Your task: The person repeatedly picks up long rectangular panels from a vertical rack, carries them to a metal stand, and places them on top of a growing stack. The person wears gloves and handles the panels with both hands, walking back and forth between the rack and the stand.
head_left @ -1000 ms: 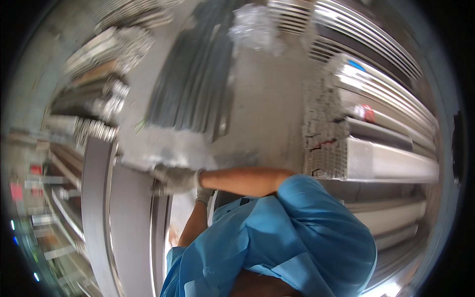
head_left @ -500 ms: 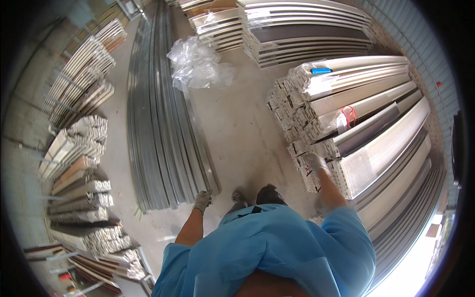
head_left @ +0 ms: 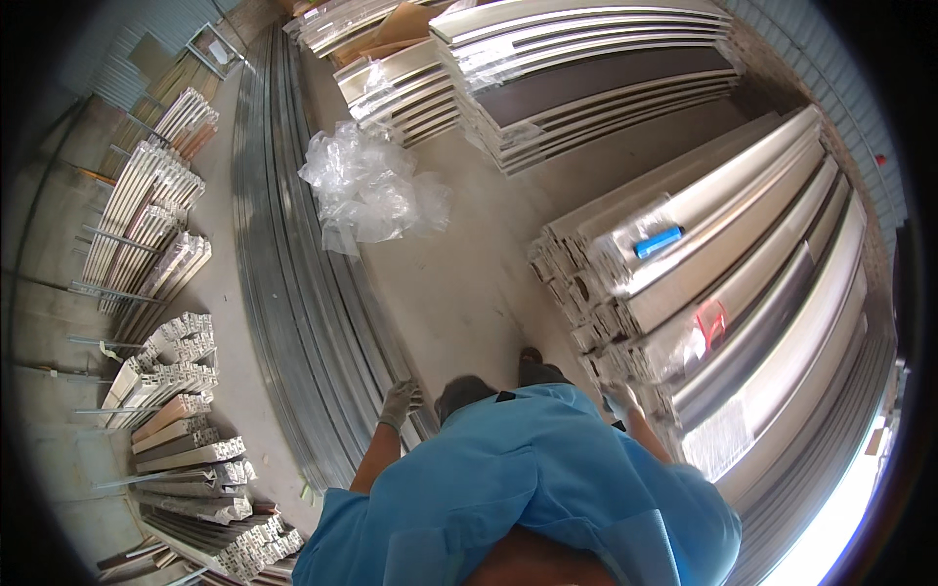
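— Reaching where? Left hand gloved, fingers loosely spread, holding nothing, over the near end of the long metal strips on the concrete floor.
— Long axis? Running straight away from the body.
— Right hand? Against the stacked profile ends; grip hard to tell.
— Containers? None; only crumpled plastic wrap beyond.

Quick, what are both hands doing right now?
Left hand: gloved, open, holding nothing, over the long grey metal strips.
Right hand: at the stacked pale profiles; grip cannot be told.
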### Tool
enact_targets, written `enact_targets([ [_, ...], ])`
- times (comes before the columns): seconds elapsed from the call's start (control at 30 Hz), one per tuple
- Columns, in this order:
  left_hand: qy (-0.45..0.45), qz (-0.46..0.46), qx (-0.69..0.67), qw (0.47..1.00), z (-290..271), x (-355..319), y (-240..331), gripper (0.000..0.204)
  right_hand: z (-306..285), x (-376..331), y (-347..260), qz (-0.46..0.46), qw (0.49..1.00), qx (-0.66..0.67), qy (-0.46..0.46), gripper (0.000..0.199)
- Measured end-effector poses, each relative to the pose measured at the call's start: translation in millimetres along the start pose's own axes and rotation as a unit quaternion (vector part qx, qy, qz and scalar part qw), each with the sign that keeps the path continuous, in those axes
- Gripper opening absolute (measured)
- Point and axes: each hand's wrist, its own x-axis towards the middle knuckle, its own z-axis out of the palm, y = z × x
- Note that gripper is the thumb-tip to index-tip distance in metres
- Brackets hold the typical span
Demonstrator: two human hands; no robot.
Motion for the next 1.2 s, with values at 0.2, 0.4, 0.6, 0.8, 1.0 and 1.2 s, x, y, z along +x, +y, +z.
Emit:
enact_targets([
  [0.2,0.016,-0.087,-0.053,0.995,-17,62,53,0.031,25,68,-331,-0.275,0.949,-0.148,0.042,0.028],
  [0.4,-0.151,0.221,0.37,0.89,-118,213,60,0.043,42,124,-487,-0.27,0.958,0.048,0.078,0.026],
  [0.6,0.021,-0.075,0.101,0.992,-158,320,283,0.047,71,152,-535,-0.172,0.98,0.079,0.058,0.024],
  [0.8,-0.028,0.088,0.168,0.981,-69,421,531,0.042,72,186,-558,-0.05,0.974,0.207,0.069,0.02],
  [1.0,-0.162,0.089,0.046,0.982,92,426,632,0.048,24,264,-617,-0.111,0.992,0.001,0.062,0.022],
  [1.2,-0.233,-0.052,0.024,0.971,206,471,652,0.043,5,300,-660,-0.104,0.971,0.19,0.105,0.021],
])
